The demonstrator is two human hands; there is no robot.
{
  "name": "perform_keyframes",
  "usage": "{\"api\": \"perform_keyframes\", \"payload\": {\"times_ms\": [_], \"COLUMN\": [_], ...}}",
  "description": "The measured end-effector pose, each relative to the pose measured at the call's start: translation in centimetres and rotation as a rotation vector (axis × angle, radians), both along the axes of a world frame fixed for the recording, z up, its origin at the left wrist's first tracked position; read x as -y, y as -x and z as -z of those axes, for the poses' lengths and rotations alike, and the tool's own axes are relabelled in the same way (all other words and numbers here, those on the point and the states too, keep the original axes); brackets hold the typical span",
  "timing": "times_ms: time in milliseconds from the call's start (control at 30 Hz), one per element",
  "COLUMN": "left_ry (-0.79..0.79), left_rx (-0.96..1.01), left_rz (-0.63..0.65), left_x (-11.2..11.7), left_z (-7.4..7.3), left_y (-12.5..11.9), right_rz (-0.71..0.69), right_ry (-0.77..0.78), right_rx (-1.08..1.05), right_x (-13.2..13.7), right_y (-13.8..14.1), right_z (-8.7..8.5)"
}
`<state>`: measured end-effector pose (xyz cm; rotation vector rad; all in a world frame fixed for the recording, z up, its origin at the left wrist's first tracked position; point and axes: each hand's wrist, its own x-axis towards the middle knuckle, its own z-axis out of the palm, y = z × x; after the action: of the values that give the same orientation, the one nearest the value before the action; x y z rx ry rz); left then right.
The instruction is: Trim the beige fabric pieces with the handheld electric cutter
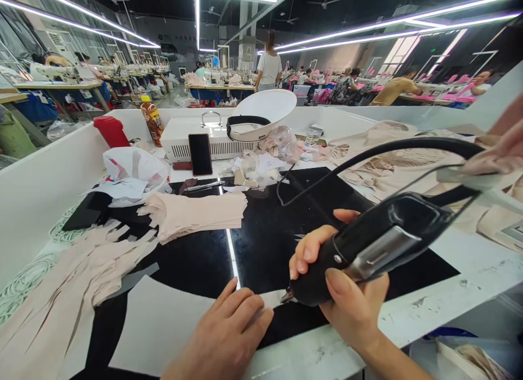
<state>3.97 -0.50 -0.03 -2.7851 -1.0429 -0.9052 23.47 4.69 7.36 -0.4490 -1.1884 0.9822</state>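
My right hand (355, 309) is wrapped around a black corded hand tool (368, 243) with a silver lever on its side. The tool tilts down to the left, and its small metal tip (288, 296) meets the narrow end of a pale cut piece (163, 320), seemingly fabric. My left hand (232, 325) lies on that piece just left of the tip, fingers extended and close together. Its fingers cover part of the piece. Under both is a glossy black work surface (269, 243). Beyond my left hand lies a stack of beige fabric pieces (200, 213).
Another person's blurred hand (500, 151) is at the right, by the tool's cable (392, 145). Beige strips (77, 276) spread at left; more fabric (392, 134) lies at right. Behind stand a phone (200, 154), vented white box (175, 140), bottle (152, 121) and plastic bag (139, 170).
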Motion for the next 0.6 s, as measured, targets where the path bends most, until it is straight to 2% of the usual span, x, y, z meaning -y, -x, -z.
{"api": "perform_keyframes", "payload": {"times_ms": [167, 367, 500, 600], "left_ry": [-0.021, -0.176, 0.006, 0.118], "left_rx": [-0.027, -0.197, -0.192, -0.148], "left_rz": [-0.005, -0.156, -0.193, -0.212], "left_x": [0.0, 1.3, 2.4, 2.4], "left_z": [-0.3, -0.8, 0.0, 0.4], "left_y": [0.0, 0.7, 1.8, 2.3], "right_rz": [0.015, 0.040, 0.062, 0.077], "right_ry": [-0.006, -0.009, -0.016, 0.006], "right_rx": [0.031, 0.057, 0.058, 0.068], "right_x": [0.5, 0.6, 0.7, 1.1], "right_y": [0.2, 0.1, 0.0, 0.0], "right_z": [0.1, 0.0, 0.1, 0.1]}}
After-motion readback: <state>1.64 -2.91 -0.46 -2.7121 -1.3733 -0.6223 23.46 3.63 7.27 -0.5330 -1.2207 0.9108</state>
